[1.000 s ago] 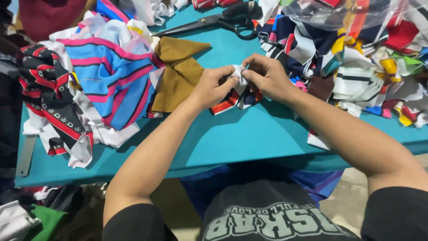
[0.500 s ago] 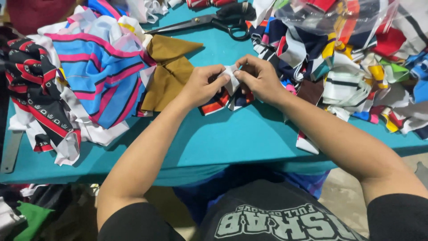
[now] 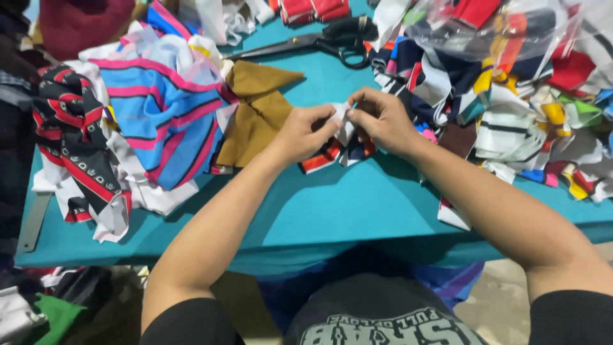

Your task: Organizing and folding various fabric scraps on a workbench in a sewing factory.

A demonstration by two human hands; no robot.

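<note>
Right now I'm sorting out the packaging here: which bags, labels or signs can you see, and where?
Clear plastic bag: far right of the teal table, crumpled, holding red, orange and dark fabric scraps.
Printed shirt front: bottom centre, dark grey with pale block lettering.
No separate labels, signs or screens can be made out.

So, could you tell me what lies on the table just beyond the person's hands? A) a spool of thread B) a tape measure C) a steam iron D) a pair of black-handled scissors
D: black-handled scissors lie on the teal table beyond the left hand and right hand, which pinch a small striped fabric scrap between them.
</note>
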